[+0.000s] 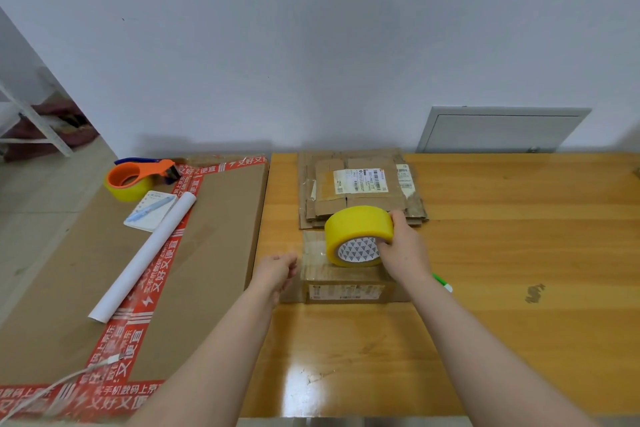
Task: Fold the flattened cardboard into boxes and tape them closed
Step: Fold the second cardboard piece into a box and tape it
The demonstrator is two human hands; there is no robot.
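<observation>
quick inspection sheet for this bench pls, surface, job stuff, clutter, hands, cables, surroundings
surface: wooden table; big red-taped cardboard sheet to its left
job's things: small box near the front; yellow tape roll on edge atop it; flattened cardboard stack behind
clutter: orange tape dispenser, notepad with a pen, white paper roll on the sheet; green pen right of the box
hands: right hand grips the tape roll; left hand at the box's left edge, grip unclear
cables: white cable across the sheet's near corner
surroundings: white wall; grey panel against it
</observation>
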